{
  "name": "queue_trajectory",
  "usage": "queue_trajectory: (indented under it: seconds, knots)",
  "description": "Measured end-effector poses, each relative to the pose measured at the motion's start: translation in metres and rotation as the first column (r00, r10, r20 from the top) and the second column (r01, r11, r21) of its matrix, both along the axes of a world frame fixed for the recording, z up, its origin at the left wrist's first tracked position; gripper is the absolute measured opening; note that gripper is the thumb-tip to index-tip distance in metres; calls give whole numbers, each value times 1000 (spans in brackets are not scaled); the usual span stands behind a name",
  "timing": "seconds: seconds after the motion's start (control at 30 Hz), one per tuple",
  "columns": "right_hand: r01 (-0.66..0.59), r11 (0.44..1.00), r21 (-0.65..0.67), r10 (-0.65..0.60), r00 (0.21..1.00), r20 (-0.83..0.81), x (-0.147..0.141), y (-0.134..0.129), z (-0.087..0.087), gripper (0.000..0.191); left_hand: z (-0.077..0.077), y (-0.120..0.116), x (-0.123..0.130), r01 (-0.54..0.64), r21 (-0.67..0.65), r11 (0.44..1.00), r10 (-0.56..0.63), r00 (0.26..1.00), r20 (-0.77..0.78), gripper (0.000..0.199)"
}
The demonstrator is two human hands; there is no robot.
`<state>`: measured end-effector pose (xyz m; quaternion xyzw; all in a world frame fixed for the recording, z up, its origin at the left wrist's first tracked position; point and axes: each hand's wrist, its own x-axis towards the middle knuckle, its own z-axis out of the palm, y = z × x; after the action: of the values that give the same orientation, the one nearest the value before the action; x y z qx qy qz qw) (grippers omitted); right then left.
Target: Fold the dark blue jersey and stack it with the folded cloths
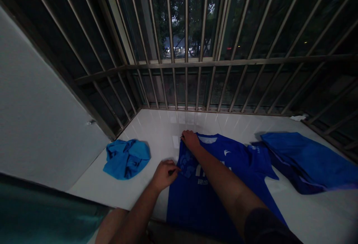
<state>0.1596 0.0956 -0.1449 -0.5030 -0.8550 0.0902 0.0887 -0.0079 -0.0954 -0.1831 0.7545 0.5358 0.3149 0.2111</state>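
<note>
- A shirt [201,199] lies spread on the ledge [160,124], near its middle.
- A cloth [127,158] lies between the shirt's nine and ten o'clock, apart from it.
- A garment pile [313,152] lies toward three o'clock, just beside it.
- Bars [186,64] stand at twelve o'clock, behind the ledge, trees [179,2] beyond.

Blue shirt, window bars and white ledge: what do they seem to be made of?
Blue shirt: probably thin synthetic knit, matte, judging by its smooth, flat lie.
Window bars: likely bare metal, with pale glints along them.
White ledge: perhaps glossy tile or stone; it reflects pale streaks.
</note>
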Motion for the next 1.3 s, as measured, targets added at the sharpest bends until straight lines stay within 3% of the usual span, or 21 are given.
queue_trajectory:
  seconds: [0.1,0.2,0.33,0.4,0.47,0.57,0.63,0.7,0.83,0.93,1.0,1.07,1.17,1.23,1.3]
  knots:
    - [14,999,43,-13,999,-31,15,-18,3,32,2,1,1,2,8,1000,-2,1000,0,36]
    - [29,997,73,-26,999,-47,52,-50,2,34,0,2,1,-64,-2,998,64,998,1,43]
    - [105,990,90,-104,994,-19,135,-90,-2,40,-6,4,1,-225,3,974,225,973,-60,48]
    - [220,970,108,-223,974,23,185,-98,-1,43,-7,5,1,-290,22,957,291,952,-96,50]
    - [403,905,137,-414,907,70,233,-100,2,46,-7,4,0,-332,32,943,333,937,-104,50]
    - [665,736,128,-677,728,105,292,-99,5,55,-5,3,-1,-397,26,918,398,913,-91,49]
    - [751,657,71,-753,647,118,316,-101,2,60,-4,2,-2,-433,16,901,433,897,-94,49]
    - [777,630,10,-771,624,125,329,-104,-3,55,-4,3,-2,-448,7,894,447,889,-100,49]
    - [747,665,-4,-745,663,75,332,-111,-13,37,-6,4,-3,-435,8,901,433,895,-109,48]
    - [723,689,50,-725,689,13,325,-115,-10,40,-5,4,-2,-418,10,909,416,902,-114,48]
    - [670,739,72,-670,742,-24,317,-119,-4,44,-4,3,-2,-412,2,911,410,904,-120,48]
    - [551,831,80,-549,835,-48,305,-128,2,40,-3,2,-2,-408,-3,913,404,906,-125,49]
    - [281,957,68,-278,960,-46,287,-150,5,20,-3,2,-3,-411,-4,912,407,905,-126,48]
    - [66,996,53,-66,998,-7,280,-168,2,19,-3,2,-2,-411,-4,912,407,905,-125,47]
    - [-100,994,41,98,994,41,279,-184,-1,27,-2,2,-2,-410,-1,912,407,905,-127,48]
